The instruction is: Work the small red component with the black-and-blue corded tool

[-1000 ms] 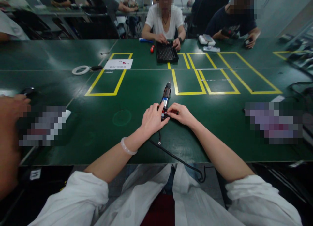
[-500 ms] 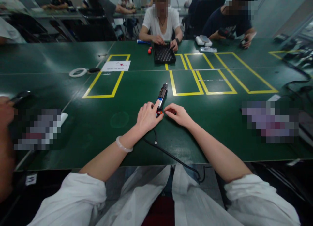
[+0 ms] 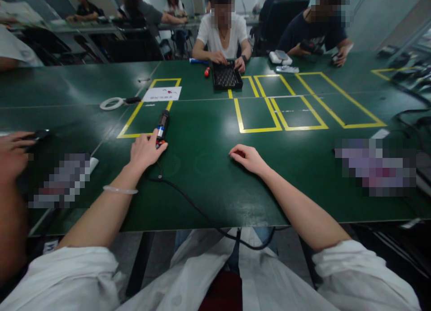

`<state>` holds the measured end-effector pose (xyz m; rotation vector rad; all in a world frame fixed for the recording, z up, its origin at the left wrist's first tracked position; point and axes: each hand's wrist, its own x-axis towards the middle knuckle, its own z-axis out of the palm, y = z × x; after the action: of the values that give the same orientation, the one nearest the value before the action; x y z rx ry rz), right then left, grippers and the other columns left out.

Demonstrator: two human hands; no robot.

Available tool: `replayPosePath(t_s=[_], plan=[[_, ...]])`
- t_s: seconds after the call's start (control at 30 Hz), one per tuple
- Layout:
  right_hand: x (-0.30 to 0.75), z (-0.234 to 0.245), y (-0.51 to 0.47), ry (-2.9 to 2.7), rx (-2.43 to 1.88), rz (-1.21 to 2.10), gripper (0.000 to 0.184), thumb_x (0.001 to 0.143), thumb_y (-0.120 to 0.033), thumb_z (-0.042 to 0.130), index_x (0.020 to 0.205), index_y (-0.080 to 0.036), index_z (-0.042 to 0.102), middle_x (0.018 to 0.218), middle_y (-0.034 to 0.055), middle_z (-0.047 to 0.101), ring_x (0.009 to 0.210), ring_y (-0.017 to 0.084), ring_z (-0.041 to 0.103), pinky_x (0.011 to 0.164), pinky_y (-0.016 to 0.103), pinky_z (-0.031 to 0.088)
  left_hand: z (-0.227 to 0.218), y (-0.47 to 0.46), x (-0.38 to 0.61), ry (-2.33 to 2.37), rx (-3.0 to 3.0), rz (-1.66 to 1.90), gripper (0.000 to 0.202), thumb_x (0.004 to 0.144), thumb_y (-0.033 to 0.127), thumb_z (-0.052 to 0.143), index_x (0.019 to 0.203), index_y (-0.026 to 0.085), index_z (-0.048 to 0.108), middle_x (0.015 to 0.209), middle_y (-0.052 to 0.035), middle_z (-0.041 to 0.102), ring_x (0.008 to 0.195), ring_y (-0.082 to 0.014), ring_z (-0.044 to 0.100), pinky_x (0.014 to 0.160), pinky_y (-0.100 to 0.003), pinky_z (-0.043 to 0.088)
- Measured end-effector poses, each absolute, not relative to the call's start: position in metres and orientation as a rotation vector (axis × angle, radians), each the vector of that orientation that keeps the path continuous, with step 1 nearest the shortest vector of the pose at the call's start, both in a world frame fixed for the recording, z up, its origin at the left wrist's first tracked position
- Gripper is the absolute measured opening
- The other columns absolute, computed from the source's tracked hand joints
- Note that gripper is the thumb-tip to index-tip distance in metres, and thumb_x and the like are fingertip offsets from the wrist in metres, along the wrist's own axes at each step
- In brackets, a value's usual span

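Observation:
A black corded tool [image 3: 162, 124] with a blue and white band and a red base lies on the green table [image 3: 202, 176], pointing away from me. My left hand [image 3: 145, 150] rests on its near end, fingers curled around the base. Its black cable [image 3: 198, 212] runs back across the table and over the front edge to my lap. My right hand [image 3: 247, 158] lies on the table to the right, well apart from the tool, fingers loosely curled and nothing in them.
Yellow tape rectangles [image 3: 269, 109] mark the table. A white tape roll [image 3: 111, 103] and a paper sheet [image 3: 162, 94] lie at the left back. Across the table a person's hands work at a black tray [image 3: 226, 76]. Another person's hand [image 3: 13, 142] is at the left edge.
My left hand has slid the tool to the left, away from the middle of the table. My right hand has let go and stayed in place.

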<state>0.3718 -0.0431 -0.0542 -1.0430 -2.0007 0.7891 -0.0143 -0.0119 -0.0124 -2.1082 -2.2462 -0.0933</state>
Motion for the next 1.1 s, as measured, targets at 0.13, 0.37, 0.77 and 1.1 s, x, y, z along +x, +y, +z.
replayPosePath(t_s=[0.13, 0.37, 0.77, 1.1], plan=[[0.372, -0.055, -0.043, -2.006, -1.046, 0.808, 0.017, 0.091, -0.028, 0.057, 0.09, -0.016, 0.069, 0.078, 0.0024, 0.065, 0.065, 0.013, 0.052, 0.065, 0.026, 0.04, -0.007, 0.003, -0.067, -2.367, -1.981, -0.004, 0.074, 0.095, 0.06, 0.044, 0.152, 0.015, 0.036, 0.136, -0.0207, 0.047, 0.117, -0.0363, 0.046, 0.1, -0.049, 0.036], [0.373, -0.056, -0.044, -2.016, -1.043, 0.834, 0.018, 0.091, -0.028, 0.057, 0.09, -0.015, 0.069, 0.079, 0.0031, 0.067, 0.068, 0.014, 0.055, 0.066, 0.026, 0.041, -0.006, 0.013, -0.123, -2.362, -1.861, 0.118, 0.071, 0.094, 0.059, 0.045, 0.15, 0.017, 0.038, 0.129, -0.0172, 0.05, 0.112, -0.031, 0.044, 0.098, -0.041, 0.032], [0.371, -0.052, -0.044, -2.021, -1.064, 0.864, 0.02, 0.091, -0.031, 0.057, 0.089, -0.016, 0.068, 0.077, 0.003, 0.068, 0.066, 0.014, 0.055, 0.066, 0.026, 0.041, 0.001, 0.01, -0.098, -2.344, -1.571, -0.416, 0.035, 0.092, 0.039, 0.05, 0.11, 0.011, 0.064, 0.099, -0.0104, 0.061, 0.086, -0.0239, 0.053, 0.083, -0.036, 0.041], [0.372, -0.056, -0.041, -1.869, -1.026, 1.081, 0.018, 0.087, -0.034, 0.062, 0.092, -0.017, 0.067, 0.08, 0.003, 0.069, 0.069, 0.015, 0.06, 0.067, 0.028, 0.047, 0.015, -0.024, 0.108, -2.054, -3.078, -1.474, 0.032, 0.093, 0.038, 0.055, 0.107, 0.012, 0.066, 0.083, -0.0055, 0.064, 0.073, -0.014, 0.06, 0.073, -0.028, 0.05]])
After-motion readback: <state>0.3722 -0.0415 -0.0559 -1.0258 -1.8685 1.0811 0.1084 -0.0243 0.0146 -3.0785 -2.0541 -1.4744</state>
